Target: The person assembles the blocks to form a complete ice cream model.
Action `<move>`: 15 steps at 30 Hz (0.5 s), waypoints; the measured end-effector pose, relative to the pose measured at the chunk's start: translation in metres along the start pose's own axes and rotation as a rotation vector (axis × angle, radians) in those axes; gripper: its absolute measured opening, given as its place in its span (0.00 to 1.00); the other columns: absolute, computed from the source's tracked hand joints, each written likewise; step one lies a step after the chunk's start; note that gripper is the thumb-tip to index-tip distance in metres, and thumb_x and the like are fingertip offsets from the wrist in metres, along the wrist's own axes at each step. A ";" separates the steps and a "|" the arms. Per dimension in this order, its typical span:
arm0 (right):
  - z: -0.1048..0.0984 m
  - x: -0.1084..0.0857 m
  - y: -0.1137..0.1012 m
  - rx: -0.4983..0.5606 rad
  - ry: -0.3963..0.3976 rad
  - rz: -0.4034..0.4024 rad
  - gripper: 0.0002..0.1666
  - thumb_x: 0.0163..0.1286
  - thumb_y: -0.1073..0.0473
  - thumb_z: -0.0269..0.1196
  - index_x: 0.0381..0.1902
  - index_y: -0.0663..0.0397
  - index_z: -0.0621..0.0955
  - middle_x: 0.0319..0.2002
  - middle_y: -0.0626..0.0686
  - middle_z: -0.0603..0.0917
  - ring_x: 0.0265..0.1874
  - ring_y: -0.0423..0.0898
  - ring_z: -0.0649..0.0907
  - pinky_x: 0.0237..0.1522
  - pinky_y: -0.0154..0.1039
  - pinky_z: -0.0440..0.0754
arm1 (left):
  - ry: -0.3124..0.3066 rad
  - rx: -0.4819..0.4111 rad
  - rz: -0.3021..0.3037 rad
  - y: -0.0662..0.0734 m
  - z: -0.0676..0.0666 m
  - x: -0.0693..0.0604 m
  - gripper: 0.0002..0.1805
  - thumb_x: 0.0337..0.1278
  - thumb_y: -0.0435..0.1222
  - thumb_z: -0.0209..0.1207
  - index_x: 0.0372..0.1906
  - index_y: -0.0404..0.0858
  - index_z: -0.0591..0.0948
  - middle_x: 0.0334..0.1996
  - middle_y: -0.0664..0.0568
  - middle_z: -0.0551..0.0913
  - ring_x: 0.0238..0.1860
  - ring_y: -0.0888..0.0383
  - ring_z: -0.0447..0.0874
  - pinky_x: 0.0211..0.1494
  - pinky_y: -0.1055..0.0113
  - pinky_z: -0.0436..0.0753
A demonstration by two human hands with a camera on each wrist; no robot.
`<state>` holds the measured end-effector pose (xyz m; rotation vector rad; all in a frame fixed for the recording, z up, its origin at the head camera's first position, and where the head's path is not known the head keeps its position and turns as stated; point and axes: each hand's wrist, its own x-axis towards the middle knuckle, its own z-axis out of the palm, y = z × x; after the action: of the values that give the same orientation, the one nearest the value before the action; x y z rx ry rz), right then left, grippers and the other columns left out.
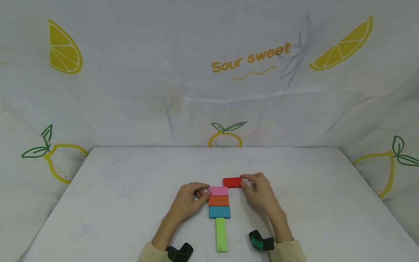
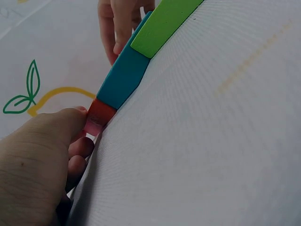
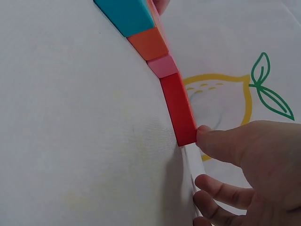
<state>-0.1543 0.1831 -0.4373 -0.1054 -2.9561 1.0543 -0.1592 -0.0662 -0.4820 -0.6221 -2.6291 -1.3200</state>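
A column of flat blocks lies on the white table. Farthest is a pink block (image 1: pixel 218 191), followed toward me by an orange block (image 1: pixel 218 200), a blue block (image 1: pixel 219 212) and a long green block (image 1: pixel 221 234) set lengthwise. My left hand (image 1: pixel 190 200) pinches the pink block's left end between thumb and index finger. Just beyond the column, offset to the right, lies a red block (image 1: pixel 231 182). Its right end is held by the thumb and index finger of my right hand (image 1: pixel 260 193). In the right wrist view the red block (image 3: pixel 178 110) appears close against the pink one.
Behind the table (image 1: pixel 131 160) hangs a pale cloth (image 1: pixel 147 72) printed with lemons and lettering. Dark wrist devices sit by each cuff, a black one (image 1: pixel 181 253) on the left and a black and green one (image 1: pixel 260 241) on the right.
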 end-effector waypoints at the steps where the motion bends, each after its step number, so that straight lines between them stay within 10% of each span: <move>1: 0.001 0.000 0.000 -0.004 0.001 -0.002 0.21 0.71 0.58 0.65 0.60 0.52 0.84 0.52 0.62 0.79 0.49 0.54 0.77 0.47 0.48 0.87 | 0.001 0.001 0.001 0.000 0.000 0.000 0.11 0.61 0.36 0.68 0.47 0.37 0.89 0.25 0.60 0.81 0.31 0.69 0.74 0.37 0.75 0.79; 15: 0.005 0.000 -0.005 -0.030 0.002 -0.029 0.20 0.70 0.58 0.66 0.59 0.50 0.85 0.50 0.61 0.80 0.48 0.53 0.77 0.45 0.45 0.84 | 0.008 -0.002 0.021 -0.001 0.000 0.000 0.10 0.61 0.35 0.68 0.46 0.37 0.89 0.25 0.59 0.81 0.30 0.69 0.74 0.37 0.75 0.79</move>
<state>-0.1547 0.1757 -0.4381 -0.0635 -2.9632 1.0063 -0.1598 -0.0665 -0.4825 -0.6417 -2.6077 -1.3171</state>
